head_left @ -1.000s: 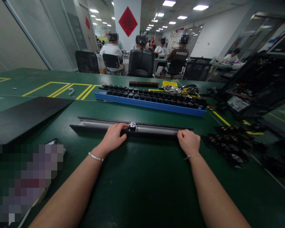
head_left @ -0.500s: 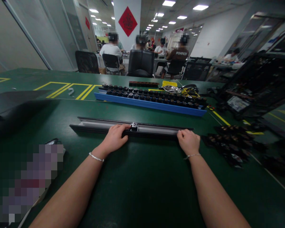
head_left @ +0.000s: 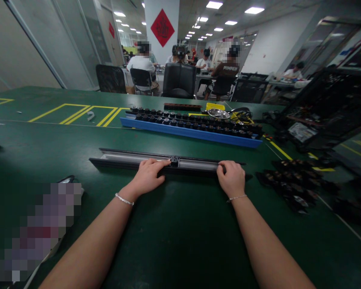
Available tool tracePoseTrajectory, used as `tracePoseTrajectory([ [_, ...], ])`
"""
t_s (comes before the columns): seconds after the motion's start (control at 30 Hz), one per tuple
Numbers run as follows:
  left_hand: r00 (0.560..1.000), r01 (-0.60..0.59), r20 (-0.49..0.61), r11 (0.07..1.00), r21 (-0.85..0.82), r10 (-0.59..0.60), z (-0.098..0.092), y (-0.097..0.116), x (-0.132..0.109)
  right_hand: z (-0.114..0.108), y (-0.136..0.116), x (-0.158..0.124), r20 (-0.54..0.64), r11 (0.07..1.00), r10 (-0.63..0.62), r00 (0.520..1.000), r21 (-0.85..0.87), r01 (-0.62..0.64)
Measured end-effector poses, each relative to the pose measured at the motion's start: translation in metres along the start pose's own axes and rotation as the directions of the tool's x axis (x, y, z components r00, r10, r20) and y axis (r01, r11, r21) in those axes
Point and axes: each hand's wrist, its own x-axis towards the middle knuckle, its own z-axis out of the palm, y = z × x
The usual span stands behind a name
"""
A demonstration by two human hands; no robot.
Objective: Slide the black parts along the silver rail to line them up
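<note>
A long dark channel-shaped rail (head_left: 114,163) with a grey inner floor lies across the green table in front of me. A small black block (head_left: 175,161) with metal parts sits inside it near the middle. My left hand (head_left: 149,176) is over the rail's near wall, its index finger stretched out and touching the block's left side, with the thumb apart. My right hand (head_left: 232,176) has its fingers curled over the near wall toward the rail's right end. The right thumb is partly hidden.
Beyond the rail lies a blue rail (head_left: 192,134) filled with rows of black blocks. A pile of similar black parts (head_left: 295,180) is at right, near a dark rack (head_left: 319,108). A blurred-out packet (head_left: 45,228) lies at left. People sit behind.
My left hand and the black block have shifted slightly right along the rail. My right hand has moved left. A large dark blurred shape at the left has mostly gone from view.
</note>
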Motion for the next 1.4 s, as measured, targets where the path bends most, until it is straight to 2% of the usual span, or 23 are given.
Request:
tracePoseTrajectory([
  [0.13,1.0,-0.02,-0.02,1.0,0.01,0.02,0.004,0.001,-0.002,0.012,-0.038,-0.003,-0.004,0.974,-0.185,0.983,0.13,0.184],
  [0.2,0.999,-0.026,-0.032,0.999,0.019,0.027,0.006,0.002,-0.002,0.018,-0.059,-0.005,0.022,0.961,-0.229,0.973,0.162,0.223],
  [0.37,0.997,-0.056,-0.049,0.998,0.039,0.058,0.009,0.004,-0.003,0.032,-0.106,-0.006,0.074,0.976,-0.17,0.983,0.148,0.158],
  [0.5,0.995,-0.084,-0.049,0.996,0.024,0.085,0.009,0.005,-0.002,0.037,-0.129,-0.003,0.096,0.981,-0.116,0.989,0.164,0.099],
  [0.77,0.997,-0.06,-0.052,0.998,-0.02,0.059,0.009,0.004,-0.001,0.045,-0.134,-0.002,0.044,0.981,-0.034,0.998,0.19,0.025],
  [0.93,0.996,-0.079,-0.045,0.996,0.032,0.081,0.011,0.002,-0.002,0.046,-0.135,-0.002,0.027,0.983,-0.027,0.999,0.184,0.021],
  [1.13,0.996,-0.037,-0.077,0.99,0.136,0.048,0.019,-0.002,-0.003,0.044,-0.134,-0.001,0.051,0.982,-0.039,0.998,0.185,0.029],
  [1.4,0.996,-0.049,-0.063,0.99,0.134,0.058,0.018,-0.004,-0.002,0.039,-0.134,0.0,0.083,0.975,-0.018,0.996,0.22,-0.001],
])
